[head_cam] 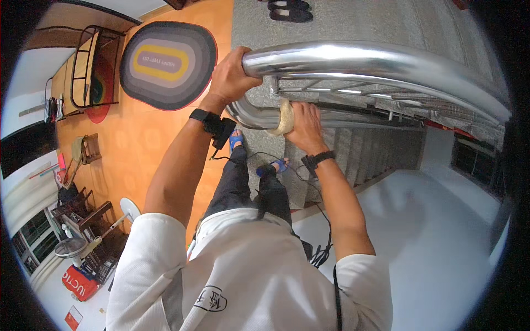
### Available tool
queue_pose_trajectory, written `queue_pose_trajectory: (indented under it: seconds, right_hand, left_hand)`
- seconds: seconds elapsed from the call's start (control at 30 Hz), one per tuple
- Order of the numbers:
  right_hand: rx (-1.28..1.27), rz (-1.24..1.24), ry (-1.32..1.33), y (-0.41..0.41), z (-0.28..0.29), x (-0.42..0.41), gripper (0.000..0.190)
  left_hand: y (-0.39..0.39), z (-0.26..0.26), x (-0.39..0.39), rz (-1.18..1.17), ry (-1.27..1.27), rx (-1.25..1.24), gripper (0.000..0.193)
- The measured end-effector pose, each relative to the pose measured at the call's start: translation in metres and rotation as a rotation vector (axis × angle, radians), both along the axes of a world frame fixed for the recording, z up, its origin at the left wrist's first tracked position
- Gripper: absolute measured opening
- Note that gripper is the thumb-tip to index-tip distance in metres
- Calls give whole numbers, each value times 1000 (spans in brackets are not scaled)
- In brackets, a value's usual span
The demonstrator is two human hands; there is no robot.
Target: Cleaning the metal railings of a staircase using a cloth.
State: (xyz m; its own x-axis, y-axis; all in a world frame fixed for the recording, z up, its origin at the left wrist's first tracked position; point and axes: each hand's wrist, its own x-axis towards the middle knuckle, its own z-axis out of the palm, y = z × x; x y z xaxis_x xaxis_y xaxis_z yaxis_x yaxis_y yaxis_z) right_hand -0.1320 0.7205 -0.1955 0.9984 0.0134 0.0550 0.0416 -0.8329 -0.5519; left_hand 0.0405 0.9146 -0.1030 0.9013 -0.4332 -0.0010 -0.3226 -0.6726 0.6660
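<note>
A polished stainless-steel handrail (356, 58) sweeps from the middle of the view to the right, with a bent lower tube (254, 113) curving back beneath its near end. My left hand (232, 76) is wrapped around the upper tube at the bend. On the lower tube, my right hand (305, 124) presses a pale beige cloth (285, 118), which curls over the metal. The right fingertips are partly hidden behind the tube. Both wrists wear black straps, and the left one carries a small black device (223, 130) with a cable.
Grey stairs (356, 153) descend to the right beside a white wall (397, 231). My blue sandals (273, 167) stand near the stair edge, with a loose black cable (306, 180) around my legs. An oval mat (169, 93) lies on the orange floor. Dark shoes (290, 15) sit at the top.
</note>
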Motion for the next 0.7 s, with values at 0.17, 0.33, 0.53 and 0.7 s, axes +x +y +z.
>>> queue_pose_trajectory:
  seconds: [0.17, 0.33, 0.53, 0.7]
  right_hand:
    - [11, 52, 173, 17, 26, 24, 78]
    - [133, 262, 335, 48, 44, 55, 72]
    - [159, 179, 227, 47, 47, 43, 65]
    - [76, 40, -123, 44, 7, 6, 62]
  left_hand:
    - [-4, -4, -1, 18, -33, -40, 63]
    - [-3, -10, 0, 9, -30, -12, 67]
    - [0, -11, 5, -10, 2, -37, 68]
    - [-4, -13, 3, -6, -12, -42, 68]
